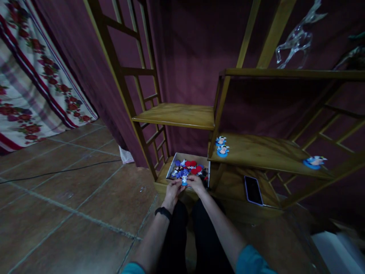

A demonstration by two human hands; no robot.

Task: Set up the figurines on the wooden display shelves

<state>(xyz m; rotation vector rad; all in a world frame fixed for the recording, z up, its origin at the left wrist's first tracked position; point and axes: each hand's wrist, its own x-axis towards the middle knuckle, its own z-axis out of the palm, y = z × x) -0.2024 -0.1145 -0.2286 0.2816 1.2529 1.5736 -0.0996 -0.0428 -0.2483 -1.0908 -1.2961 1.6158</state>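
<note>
Between my two hands, at the front edge of an open box [174, 161], is a small white and blue figurine [184, 180]. My left hand [173, 191] grips it from the left, and my right hand [196, 183] has its fingertips closed on the other side. Behind it the box holds a pile of several small figurines [191, 166] in red, blue, white and dark colours. The box sits on the lowest shelf at the left. A dark band is around my left wrist.
Two figurines on blue bases [222, 151] stand at the left end of the middle right shelf [262, 152]; another figurine [314, 162] is at its right end. A phone [253, 190] lies on the lower shelf. A glass animal [296, 43] stands higher up. A cable [62, 172] crosses the floor.
</note>
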